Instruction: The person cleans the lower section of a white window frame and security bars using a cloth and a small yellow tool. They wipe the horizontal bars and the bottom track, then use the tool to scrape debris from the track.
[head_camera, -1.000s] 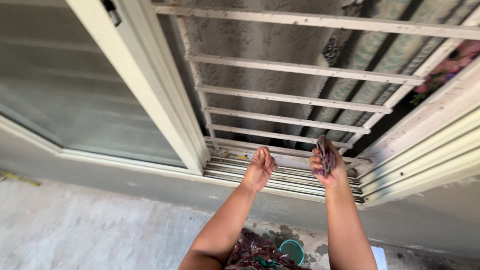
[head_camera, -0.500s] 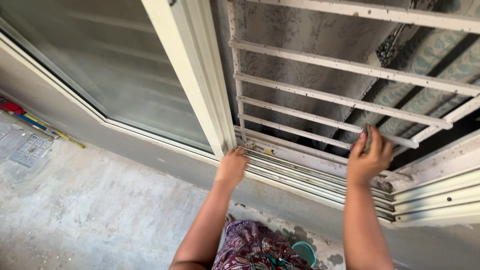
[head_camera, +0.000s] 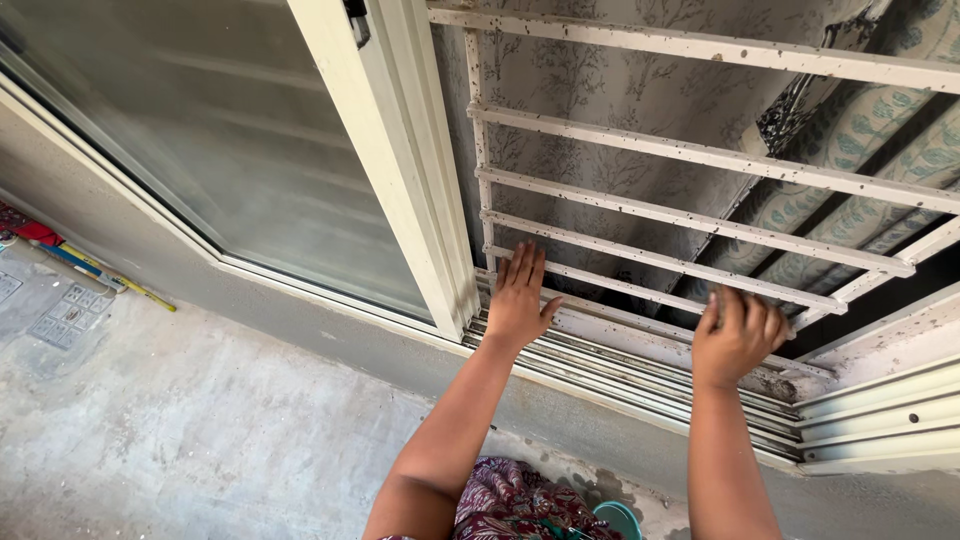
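- Head view, looking down at a window with both arms reaching up from below
- Left hand (head_camera: 517, 300) flat, fingers spread and pointing up, palm pressed on the lower part of the white metal grille (head_camera: 690, 265), fingertips at the lowest bar, heel of the hand over the window track (head_camera: 640, 375); grip open, holding nothing
- Right hand (head_camera: 735, 335) curled, fingers bent over the sill ledge (head_camera: 650, 335) just under the lowest grille bar; grip pressed together, cannot tell whether anything is pinched inside, only a dark bit between the fingers, too small to tell
- Hands well apart, left near the sliding frame (head_camera: 400, 180), right near the right corner of the opening
- Grille: horizontal white bars, speckled with dark spots, set in front of patterned curtains (head_camera: 620, 90)
- Sliding glass pane (head_camera: 220, 150) to the left of the grille, frosted-looking, frame upright beside the left hand
- Window track: several parallel rails, dirty, running under both hands to the right corner
- Grey concrete floor (head_camera: 200, 430) below the wall
- Teal round container (head_camera: 615, 520) at bottom edge between the arms, partly cut off
- Patterned maroon garment (head_camera: 520, 505) next to the container
- Yellow-and-blue stick-like items (head_camera: 100, 280) on the floor at far left
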